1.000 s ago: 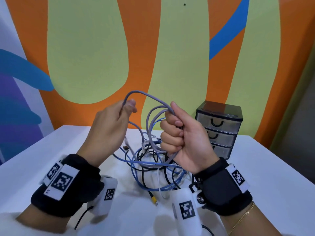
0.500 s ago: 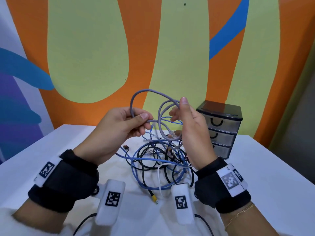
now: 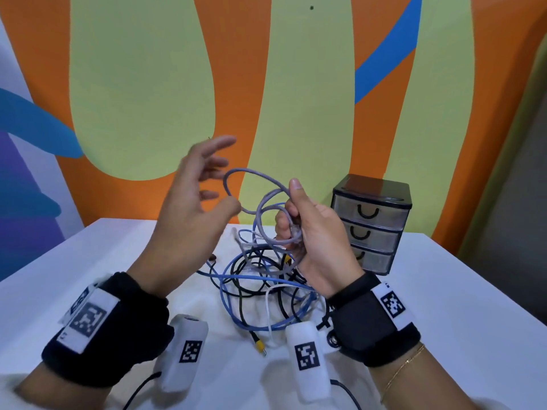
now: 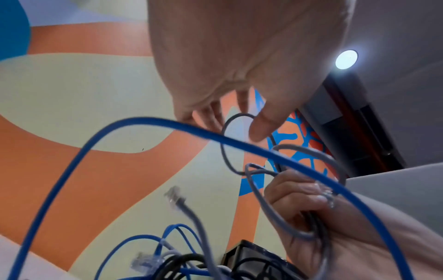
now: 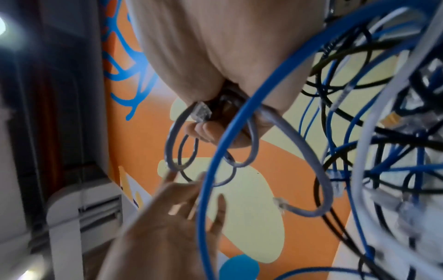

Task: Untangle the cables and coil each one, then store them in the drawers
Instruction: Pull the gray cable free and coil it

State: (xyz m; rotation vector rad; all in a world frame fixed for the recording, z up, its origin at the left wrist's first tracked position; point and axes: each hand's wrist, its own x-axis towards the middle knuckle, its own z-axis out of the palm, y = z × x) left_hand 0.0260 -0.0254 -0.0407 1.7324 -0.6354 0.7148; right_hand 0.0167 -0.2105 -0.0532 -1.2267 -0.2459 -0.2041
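while the right hand (image 3: pixel 318 232) holds several loops of the grey cable (image 3: pixel 260 187) bunched in its curled fingers, with a clear plug (image 5: pixel 201 111) poking out beside the fingertips, the left hand (image 3: pixel 192 202) is spread wide and blurred, holding nothing, its thumb close to the outermost loop. nearest of all, below the two wrists, lies the tangle (image 3: pixel 260 285) of blue, black and white cables on the white table (image 3: pixel 458 306), with a yellow-tipped plug (image 3: pixel 260 347) pointing toward the person. the grey cable's lower run drops from the right fist into that heap, and its free end (image 4: pixel 176 197) hangs loose above it.

the likely trouble: the coil is pinched at one side only, so with the left hand off it the loops could spring open or slide out of the fist. the blue cable (image 4: pixel 72 161) arcs across in front of both hands in the wrist views; whether it passes through the grey loops cannot be told, but if it does, pulling upward would drag the heap along and tighten the knot.

farther back, to the right and behind the heap, stands the small drawer unit (image 3: pixel 371 223), its three drawers all closed, so one must be opened before anything is stored. behind it rises the orange and green wall (image 3: pixel 133 84).
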